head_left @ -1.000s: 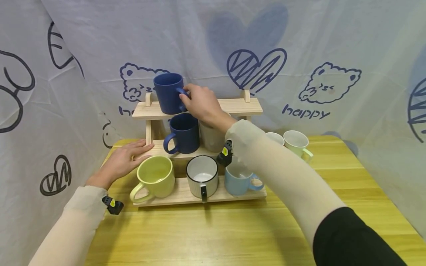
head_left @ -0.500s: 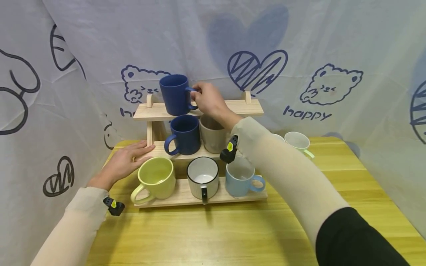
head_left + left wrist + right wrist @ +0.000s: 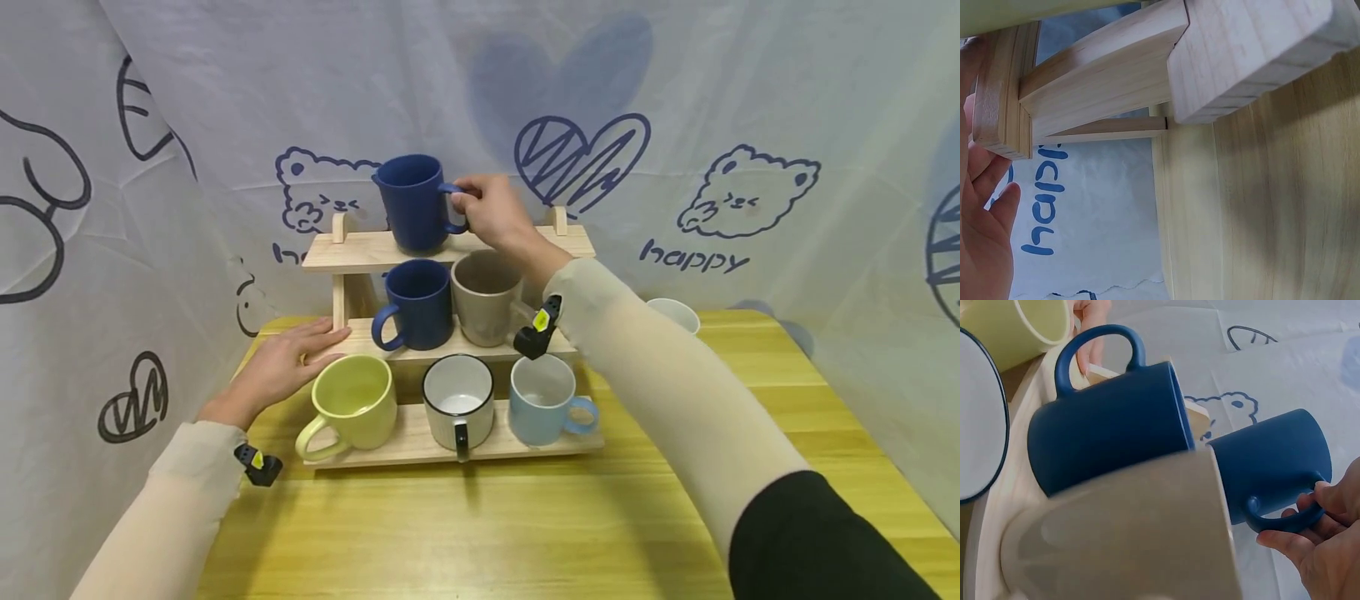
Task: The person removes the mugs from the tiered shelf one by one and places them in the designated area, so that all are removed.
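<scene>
While its arm (image 3: 660,367) is outstretched, the right hand (image 3: 492,210) pinches the topmost mug's (image 3: 412,208) handle (image 3: 1275,525); left fingers (image 3: 318,342) lie straight.

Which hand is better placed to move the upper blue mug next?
Right, most likely: the right hand has the upper blue mug by its handle. The left hand touches the left end of the middle shelf, lower down and apart from that mug.

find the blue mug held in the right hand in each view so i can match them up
Head: blue mug upper middle, its handle in the right hand.
Left wrist: not in it.
Right wrist: blue mug right of centre.
Shared landmark: wooden rack, partly visible in all three.
</scene>
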### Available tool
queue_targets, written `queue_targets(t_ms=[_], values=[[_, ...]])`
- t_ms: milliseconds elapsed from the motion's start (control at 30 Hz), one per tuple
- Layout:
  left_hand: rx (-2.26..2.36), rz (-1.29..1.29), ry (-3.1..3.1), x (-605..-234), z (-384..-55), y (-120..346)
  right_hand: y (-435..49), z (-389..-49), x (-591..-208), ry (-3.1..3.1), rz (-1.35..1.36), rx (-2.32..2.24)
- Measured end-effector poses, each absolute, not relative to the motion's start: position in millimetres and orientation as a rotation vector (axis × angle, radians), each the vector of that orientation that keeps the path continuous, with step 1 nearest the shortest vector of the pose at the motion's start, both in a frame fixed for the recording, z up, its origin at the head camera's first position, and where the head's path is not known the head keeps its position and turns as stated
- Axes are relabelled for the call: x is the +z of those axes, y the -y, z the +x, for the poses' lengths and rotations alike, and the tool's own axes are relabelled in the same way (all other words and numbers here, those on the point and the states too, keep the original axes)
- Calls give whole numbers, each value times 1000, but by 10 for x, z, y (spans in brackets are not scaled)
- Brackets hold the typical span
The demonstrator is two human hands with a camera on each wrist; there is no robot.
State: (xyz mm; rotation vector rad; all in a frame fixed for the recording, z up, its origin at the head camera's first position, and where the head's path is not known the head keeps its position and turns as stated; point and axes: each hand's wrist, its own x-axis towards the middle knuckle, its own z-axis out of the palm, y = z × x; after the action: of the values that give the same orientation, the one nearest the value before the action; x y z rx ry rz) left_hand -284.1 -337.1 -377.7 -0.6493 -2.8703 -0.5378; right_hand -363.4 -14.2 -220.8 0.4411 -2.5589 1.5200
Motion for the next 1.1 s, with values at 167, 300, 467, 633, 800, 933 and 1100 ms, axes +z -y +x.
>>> queue_targets(t_ms=[167, 300, 467, 633, 800, 933, 1100], values=[[-534, -663, 2863, -3771, -2849, 3362, -37, -3618, -2145, 2555, 370, 1536], [-503, -722, 2804, -3756, -2876, 3362, -224, -3609, -2080, 2528, 346, 1560], [-476, -748, 2792, -3721, -2913, 3367, -445, -3594, -1993, 2471, 319, 1627], [-470, -721, 2815, -3708, -2910, 3379, -619, -3565, -1949, 2437, 298, 1666], [-485, -713, 2841, -3730, -2883, 3386, -766, -3522, -1966, 2411, 298, 1705], [-494, -713, 2838, -3741, -2875, 3389, -873, -3486, -1988, 2388, 293, 1735], [-515, -709, 2866, -3728, -2867, 3367, -1021, -3455, -2018, 2370, 282, 1765]])
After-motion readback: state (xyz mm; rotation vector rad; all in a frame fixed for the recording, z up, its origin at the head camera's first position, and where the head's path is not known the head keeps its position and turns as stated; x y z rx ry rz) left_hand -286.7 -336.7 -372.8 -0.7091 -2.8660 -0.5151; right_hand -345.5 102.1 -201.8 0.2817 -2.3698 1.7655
